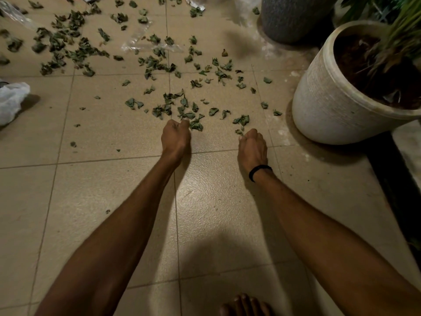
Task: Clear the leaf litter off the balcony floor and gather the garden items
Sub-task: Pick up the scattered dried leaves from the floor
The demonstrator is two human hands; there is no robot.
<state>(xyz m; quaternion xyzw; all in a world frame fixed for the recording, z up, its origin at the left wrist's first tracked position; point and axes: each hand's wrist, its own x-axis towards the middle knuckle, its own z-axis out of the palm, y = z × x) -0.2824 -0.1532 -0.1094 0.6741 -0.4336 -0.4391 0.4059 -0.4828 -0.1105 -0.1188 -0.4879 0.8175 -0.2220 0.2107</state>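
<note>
Loads of dried green leaves (pixel 159 65) are scattered over the far half of the tiled floor (pixel 102 201), thickest at the upper left and thinning toward the middle. A crumpled white bag (pixel 11 99) sits at the far left edge, well apart from both hands. A bit of clear plastic (pixel 145 43) lies among the leaves further back.

The near tiles are bare apart from a few crumbs, so that's where the open room is. The left hand (pixel 175 137) is down at the near edge of the leaf patch, fingers curled under and touching the closest clump. I can't tell if anything is actually in its grip. Same with the right hand (pixel 252 147), which wears a black band (pixel 259 172) on its wrist. It's curled with small leaf bits just at the thumb, the palm hidden.

On the right it gets tight. A grey pot (pixel 293 17) stands at the back, a big white pot (pixel 330 106) with soil and a plant is near the right hand, and a dark strip (pixel 391 179) runs along that edge.
</note>
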